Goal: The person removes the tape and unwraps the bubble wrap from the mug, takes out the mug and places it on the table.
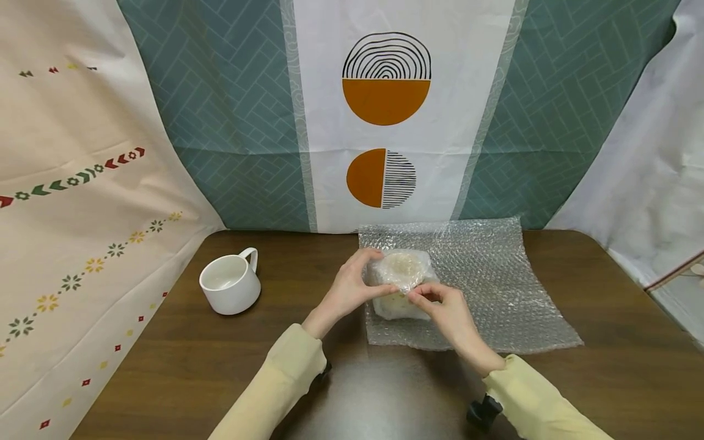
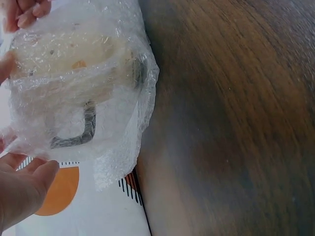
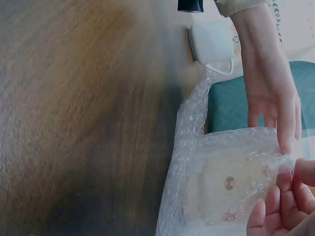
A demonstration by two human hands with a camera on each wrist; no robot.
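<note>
A cream mug wrapped in bubble wrap (image 1: 400,305) stands near the middle of the table. Through the plastic, the left wrist view shows a dark-edged handle (image 2: 89,123), and the right wrist view shows small printed marks on the cream side. My left hand (image 1: 354,282) holds the bundle from its left, thumb in front and fingers behind. With thumb and fingers, my right hand (image 1: 448,311) pinches the wrap at the bundle's front upper edge. Beneath the bundle, a sheet of bubble wrap (image 1: 489,275) spreads out to the right.
A white mug (image 1: 231,296) stands on the left of the brown wooden table (image 1: 247,373), its handle toward the back. Behind the table hangs a green and white patterned curtain (image 1: 247,122). Cream patterned cloth (image 1: 82,214) hangs at the left, white cloth at the right.
</note>
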